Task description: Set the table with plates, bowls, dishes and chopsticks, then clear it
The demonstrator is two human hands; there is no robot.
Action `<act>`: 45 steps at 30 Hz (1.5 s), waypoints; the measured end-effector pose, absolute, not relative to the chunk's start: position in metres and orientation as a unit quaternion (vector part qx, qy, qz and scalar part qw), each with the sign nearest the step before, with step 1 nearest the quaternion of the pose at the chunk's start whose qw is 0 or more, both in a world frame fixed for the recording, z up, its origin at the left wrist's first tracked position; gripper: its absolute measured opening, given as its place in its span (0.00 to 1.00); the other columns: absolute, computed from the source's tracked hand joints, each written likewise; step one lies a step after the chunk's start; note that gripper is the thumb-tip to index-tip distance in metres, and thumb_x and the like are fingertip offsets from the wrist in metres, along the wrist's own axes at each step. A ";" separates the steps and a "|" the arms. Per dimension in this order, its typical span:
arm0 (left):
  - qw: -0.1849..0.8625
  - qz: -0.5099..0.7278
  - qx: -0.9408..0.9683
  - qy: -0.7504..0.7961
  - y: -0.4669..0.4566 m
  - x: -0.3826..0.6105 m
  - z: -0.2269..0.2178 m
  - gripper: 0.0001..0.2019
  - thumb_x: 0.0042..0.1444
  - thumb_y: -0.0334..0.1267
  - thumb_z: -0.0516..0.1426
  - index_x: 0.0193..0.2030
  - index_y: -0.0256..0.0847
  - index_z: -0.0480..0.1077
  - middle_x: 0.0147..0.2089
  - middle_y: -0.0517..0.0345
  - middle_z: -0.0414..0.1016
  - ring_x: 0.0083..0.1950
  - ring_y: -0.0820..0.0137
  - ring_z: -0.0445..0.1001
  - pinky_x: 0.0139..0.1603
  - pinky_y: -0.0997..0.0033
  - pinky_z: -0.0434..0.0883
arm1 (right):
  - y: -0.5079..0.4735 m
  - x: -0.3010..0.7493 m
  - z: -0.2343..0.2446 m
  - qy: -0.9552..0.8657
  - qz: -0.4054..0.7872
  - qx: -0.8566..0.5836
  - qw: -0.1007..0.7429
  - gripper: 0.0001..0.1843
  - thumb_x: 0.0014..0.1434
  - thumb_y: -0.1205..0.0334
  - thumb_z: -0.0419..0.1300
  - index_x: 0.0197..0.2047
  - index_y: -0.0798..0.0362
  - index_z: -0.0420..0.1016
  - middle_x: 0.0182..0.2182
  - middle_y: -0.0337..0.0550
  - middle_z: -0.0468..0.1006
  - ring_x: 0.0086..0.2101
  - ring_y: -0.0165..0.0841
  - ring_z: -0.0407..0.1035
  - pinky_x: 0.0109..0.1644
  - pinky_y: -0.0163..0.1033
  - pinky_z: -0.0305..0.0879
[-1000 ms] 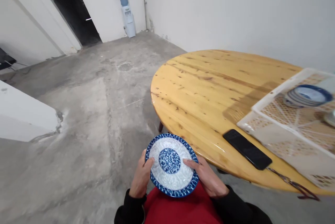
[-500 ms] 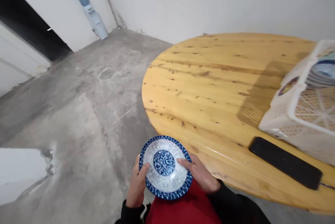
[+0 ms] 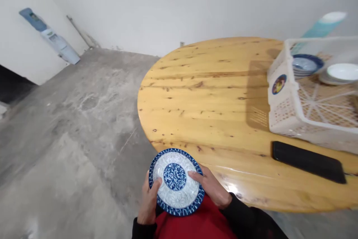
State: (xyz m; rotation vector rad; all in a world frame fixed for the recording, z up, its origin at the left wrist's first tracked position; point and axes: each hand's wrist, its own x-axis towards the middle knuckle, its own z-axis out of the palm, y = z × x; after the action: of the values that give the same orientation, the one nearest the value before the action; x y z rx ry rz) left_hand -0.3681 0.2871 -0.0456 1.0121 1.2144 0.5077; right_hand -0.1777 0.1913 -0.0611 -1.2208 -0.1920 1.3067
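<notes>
Between my two hands is a round blue-and-white patterned plate, held close to my body with its face up. My left hand grips the left rim, thumb on top and fingers hidden underneath. On the opposite rim, my right hand is closed the same way, its thumb reaching over the plate's face. The plate overlaps the near-left edge of the wooden table in view. Whether one plate or a stack is held, I cannot tell.
A white plastic basket stands on the table's right side, holding blue-rimmed dishes and white dishes. A black flat device with a cord lies before it. A water dispenser stands by the far wall.
My view has turned to the right, bringing more of the basket and its dishes into sight. Both hands keep the same hold on the plate.
</notes>
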 end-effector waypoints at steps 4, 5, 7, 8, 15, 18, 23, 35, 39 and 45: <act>0.700 0.180 0.497 0.480 0.335 -0.369 -0.051 0.31 0.53 0.54 0.65 0.59 0.38 0.71 0.60 0.43 0.77 0.62 0.49 0.73 0.63 0.54 0.69 | 0.211 -0.195 -0.065 -0.030 0.532 -0.536 0.655 0.29 0.43 0.47 0.75 0.44 0.57 0.82 0.43 0.53 0.85 0.47 0.53 0.77 0.59 0.58 0.67; 0.701 0.173 0.508 0.470 0.348 -0.369 -0.050 0.30 0.53 0.53 0.65 0.59 0.38 0.71 0.59 0.43 0.78 0.61 0.50 0.74 0.63 0.54 0.69 | 0.218 -0.201 -0.065 -0.018 0.520 -0.538 0.663 0.29 0.42 0.47 0.75 0.44 0.57 0.82 0.43 0.53 0.85 0.47 0.53 0.77 0.59 0.58 0.67; 0.705 0.160 0.525 0.448 0.374 -0.373 -0.047 0.29 0.54 0.52 0.65 0.59 0.39 0.71 0.59 0.44 0.78 0.61 0.51 0.74 0.64 0.55 0.69 | 0.235 -0.215 -0.064 0.001 0.496 -0.540 0.680 0.29 0.41 0.48 0.76 0.44 0.57 0.82 0.43 0.53 0.85 0.47 0.54 0.77 0.59 0.58 0.67; 0.709 0.154 0.532 0.438 0.387 -0.376 -0.045 0.29 0.55 0.51 0.64 0.60 0.39 0.70 0.59 0.45 0.78 0.62 0.52 0.74 0.64 0.56 0.68 | 0.244 -0.222 -0.064 0.009 0.486 -0.540 0.687 0.30 0.41 0.48 0.76 0.44 0.57 0.82 0.43 0.54 0.85 0.47 0.54 0.77 0.59 0.58 0.67; 0.704 0.119 0.581 0.392 0.472 -0.402 -0.032 0.27 0.56 0.51 0.64 0.58 0.40 0.70 0.60 0.48 0.77 0.62 0.55 0.73 0.63 0.61 0.68 | 0.311 -0.276 -0.057 0.058 0.429 -0.537 0.724 0.29 0.39 0.50 0.77 0.44 0.57 0.83 0.43 0.54 0.85 0.48 0.54 0.77 0.59 0.58 0.68; 0.706 0.092 0.593 0.376 0.498 -0.405 -0.036 0.28 0.54 0.52 0.64 0.57 0.40 0.70 0.59 0.47 0.77 0.61 0.55 0.74 0.63 0.60 0.68 | 0.328 -0.293 -0.056 0.080 0.408 -0.545 0.728 0.30 0.40 0.49 0.76 0.44 0.57 0.84 0.44 0.54 0.85 0.48 0.54 0.78 0.59 0.58 0.69; 0.718 0.051 0.619 0.314 0.527 -0.389 -0.051 0.25 0.58 0.51 0.62 0.58 0.39 0.70 0.58 0.47 0.78 0.60 0.56 0.74 0.62 0.60 0.68 | 0.343 -0.296 -0.057 0.125 0.371 -0.562 0.729 0.30 0.42 0.48 0.75 0.46 0.57 0.84 0.42 0.54 0.85 0.47 0.55 0.78 0.56 0.58 0.71; 0.679 -0.008 0.677 0.285 0.595 -0.285 -0.058 0.24 0.57 0.49 0.62 0.56 0.38 0.72 0.57 0.45 0.78 0.61 0.54 0.73 0.64 0.57 0.67 | 0.400 -0.223 -0.078 0.174 0.330 -0.532 0.760 0.29 0.42 0.46 0.75 0.44 0.56 0.84 0.42 0.54 0.85 0.47 0.54 0.78 0.58 0.58 0.70; 0.675 -0.018 0.682 0.281 0.610 -0.249 -0.062 0.23 0.57 0.48 0.62 0.55 0.37 0.72 0.57 0.46 0.78 0.59 0.55 0.74 0.63 0.57 0.68 | 0.415 -0.193 -0.083 0.187 0.301 -0.537 0.766 0.28 0.41 0.49 0.75 0.43 0.57 0.83 0.42 0.53 0.85 0.48 0.54 0.77 0.58 0.57 0.69; 0.702 -0.065 0.663 0.252 0.630 -0.175 -0.069 0.23 0.55 0.47 0.63 0.54 0.37 0.72 0.56 0.46 0.79 0.59 0.54 0.74 0.63 0.55 0.68 | 0.432 -0.141 -0.096 0.238 0.254 -0.526 0.776 0.26 0.39 0.54 0.74 0.41 0.57 0.83 0.39 0.51 0.86 0.45 0.52 0.78 0.57 0.55 0.70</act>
State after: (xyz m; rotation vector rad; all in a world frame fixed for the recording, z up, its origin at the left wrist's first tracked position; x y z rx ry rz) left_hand -0.1753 0.6304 -0.0695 1.4766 0.5610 -0.1444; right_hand -0.1407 0.4321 -0.0957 -1.1374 0.5159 0.5492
